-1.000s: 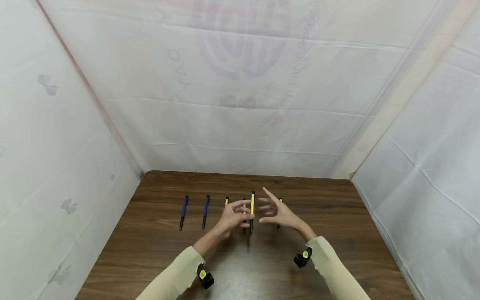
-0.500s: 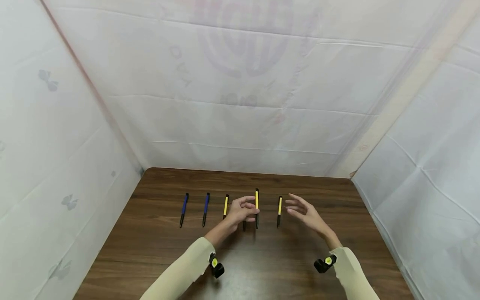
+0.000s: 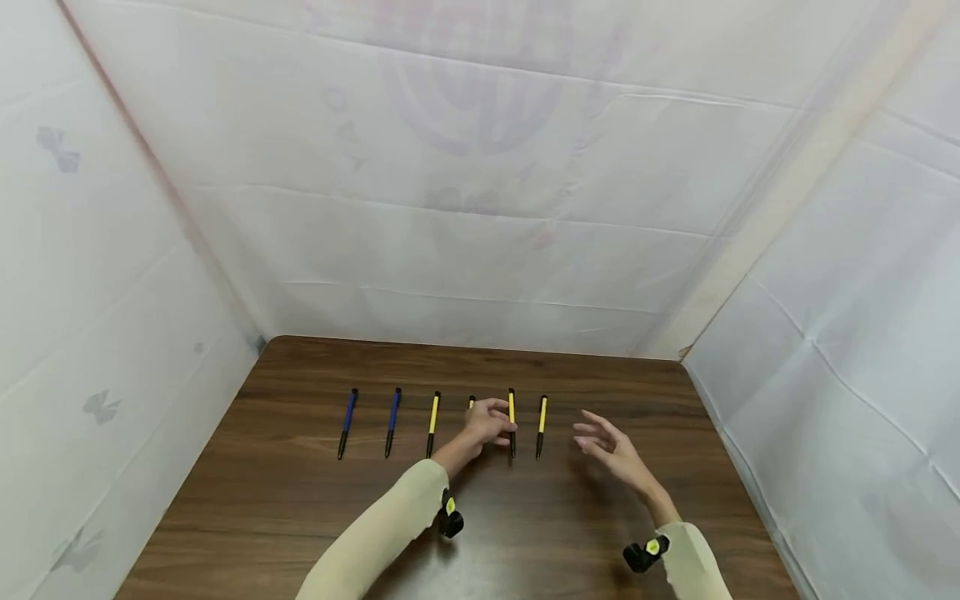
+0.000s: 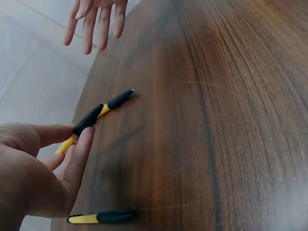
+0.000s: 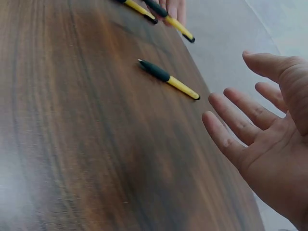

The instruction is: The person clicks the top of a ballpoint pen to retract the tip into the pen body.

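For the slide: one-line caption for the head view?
Left hand pinches a yellow pen in a row on the table; right hand open beside.

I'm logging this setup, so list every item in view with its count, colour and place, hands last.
Blue-and-black plastic pens: two, at the row's left end, lying parallel on the table.
Yellow-and-black plastic pens: four in all; one right of the blue ones, one mostly hidden behind the left hand, one at its fingers, one further right.
Dark brown wooden table: one, bearing the pens.
White cloth sheets: behind and on both sides of the table.
Left hand: fingers pinch a yellow pen.
Right hand: fingers spread, holding nothing, right of the row.
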